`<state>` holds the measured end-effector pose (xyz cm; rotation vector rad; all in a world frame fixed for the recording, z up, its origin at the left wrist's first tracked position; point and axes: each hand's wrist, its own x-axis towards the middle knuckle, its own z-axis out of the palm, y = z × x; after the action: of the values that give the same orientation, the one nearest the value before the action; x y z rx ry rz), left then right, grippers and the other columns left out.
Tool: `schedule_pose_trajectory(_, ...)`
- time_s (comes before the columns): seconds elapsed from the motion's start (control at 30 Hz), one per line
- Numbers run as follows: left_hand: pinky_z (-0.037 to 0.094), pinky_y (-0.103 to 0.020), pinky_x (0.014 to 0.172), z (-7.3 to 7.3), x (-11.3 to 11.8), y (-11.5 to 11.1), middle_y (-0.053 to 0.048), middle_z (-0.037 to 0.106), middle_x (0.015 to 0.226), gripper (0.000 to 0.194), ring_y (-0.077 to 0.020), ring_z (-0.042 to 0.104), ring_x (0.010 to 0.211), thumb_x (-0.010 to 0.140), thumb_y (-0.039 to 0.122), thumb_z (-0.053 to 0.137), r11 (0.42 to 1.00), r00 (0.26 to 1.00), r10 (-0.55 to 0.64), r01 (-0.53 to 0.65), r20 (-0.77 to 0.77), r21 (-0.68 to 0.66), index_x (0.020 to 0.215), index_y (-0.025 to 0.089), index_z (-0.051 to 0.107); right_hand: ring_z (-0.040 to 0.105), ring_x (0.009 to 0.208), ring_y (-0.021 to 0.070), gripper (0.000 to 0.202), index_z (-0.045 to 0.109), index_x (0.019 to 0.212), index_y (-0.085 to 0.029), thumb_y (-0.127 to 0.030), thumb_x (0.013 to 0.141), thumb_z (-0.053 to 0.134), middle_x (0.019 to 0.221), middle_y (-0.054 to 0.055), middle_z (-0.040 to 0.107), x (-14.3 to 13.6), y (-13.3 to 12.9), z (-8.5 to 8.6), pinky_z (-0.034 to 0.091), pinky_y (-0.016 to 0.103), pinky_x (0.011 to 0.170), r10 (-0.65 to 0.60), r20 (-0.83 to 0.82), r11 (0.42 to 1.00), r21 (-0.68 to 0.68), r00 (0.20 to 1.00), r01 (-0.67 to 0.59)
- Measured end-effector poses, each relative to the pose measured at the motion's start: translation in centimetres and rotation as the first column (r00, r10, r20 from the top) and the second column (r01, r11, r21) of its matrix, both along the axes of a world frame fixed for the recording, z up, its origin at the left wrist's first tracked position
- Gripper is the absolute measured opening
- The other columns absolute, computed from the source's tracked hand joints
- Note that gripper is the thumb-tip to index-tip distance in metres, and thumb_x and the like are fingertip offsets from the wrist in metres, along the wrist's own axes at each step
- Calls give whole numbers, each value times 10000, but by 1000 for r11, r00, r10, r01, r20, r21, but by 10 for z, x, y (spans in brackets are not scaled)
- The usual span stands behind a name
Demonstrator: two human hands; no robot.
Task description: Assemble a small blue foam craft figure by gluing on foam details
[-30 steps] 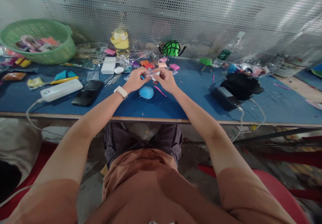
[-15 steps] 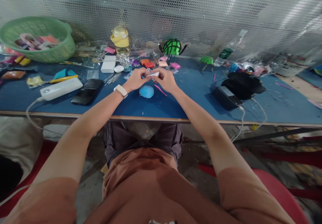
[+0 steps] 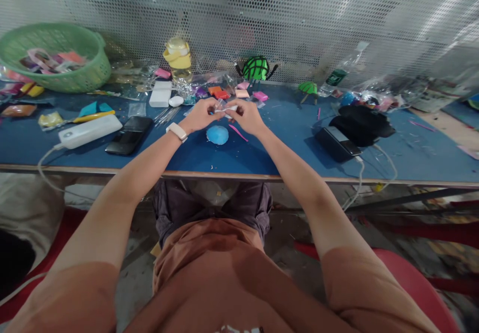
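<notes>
My left hand (image 3: 202, 115) and my right hand (image 3: 245, 116) meet over the blue tabletop, their fingertips pinching a small clear plastic packet (image 3: 226, 108) with something white in it. The fingers cover much of the packet. Just below my hands lies a round light-blue piece (image 3: 217, 135), flat on the table. Beside it, under my right hand, rests a thin pink modelling tool (image 3: 238, 133). Behind my hands are small packets in orange-red (image 3: 219, 92), peach (image 3: 242, 93) and pink (image 3: 260, 96).
A black phone (image 3: 129, 135) and white power bank (image 3: 91, 132) lie on the left, near a green basket (image 3: 80, 76). A yellow-topped bottle (image 3: 177, 59) and green turtle-like figure (image 3: 256, 69) stand behind. On the right are a dark box-shaped device (image 3: 339, 144) and black cloth (image 3: 361, 125).
Both hands stay together at the packet, with only slight finger movement. The white part between the fingertips has shifted a little. The things on the table stay put.
</notes>
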<state>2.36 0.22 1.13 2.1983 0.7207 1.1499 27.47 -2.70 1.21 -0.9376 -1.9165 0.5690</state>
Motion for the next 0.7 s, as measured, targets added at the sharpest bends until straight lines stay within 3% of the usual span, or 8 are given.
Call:
schedule_pose_trajectory(0.1, 575, -379, 669, 8, -5, -4, -33, 688, 794, 605, -183, 650, 667, 1003, 811, 876, 995, 998, -59, 57, -18, -85, 899, 251, 670, 843, 740, 301, 629, 832, 1145, -271, -884, 1009, 785, 864, 38, 831, 2, 3, 1, 747, 553, 862, 5, -9, 1000, 7, 1000, -5)
schedule_pose_trajectory(0.2, 547, -338, 657, 21, -13, -13, 5, 609, 739, 551, -152, 602, 641, 1047, 722, 875, 984, 993, -97, 86, -68, -155, 893, 253, 632, 846, 740, 306, 625, 833, 1161, -267, -869, 998, 791, 869, 41, 833, 6, 4, 1, 744, 548, 850, 7, -5, 1000, 9, 1000, -7)
schedule_pose_trajectory(0.4, 564, -294, 656, 36, -21, -24, -15, 709, 774, 275, -155, 660, 667, 1047, 481, 849, 960, 989, -125, 99, -84, -261, 1080, 213, 799, 847, 735, 294, 587, 835, 1148, -268, -832, 989, 802, 914, 49, 848, 13, 7, -2, 732, 509, 798, -7, -14, 1000, 20, 1000, 7)
schedule_pose_trajectory(0.6, 598, -336, 694, 37, -28, -18, -49, 760, 738, 318, -184, 664, 654, 1068, 521, 816, 968, 954, -173, 119, -244, -223, 1056, 210, 883, 866, 765, 290, 687, 823, 1161, -282, -936, 954, 794, 917, 41, 844, 15, 10, -4, 733, 489, 810, 33, 15, 999, -20, 999, -32)
schedule_pose_trajectory(0.7, 626, -373, 731, 33, -32, -10, -50, 743, 729, 348, -194, 659, 640, 1072, 554, 817, 991, 969, -73, 44, -238, -123, 1094, 212, 876, 863, 761, 292, 731, 824, 1171, -269, -967, 970, 749, 910, 49, 831, 19, 13, -1, 726, 483, 808, 13, 71, 1000, 1, 997, -13)
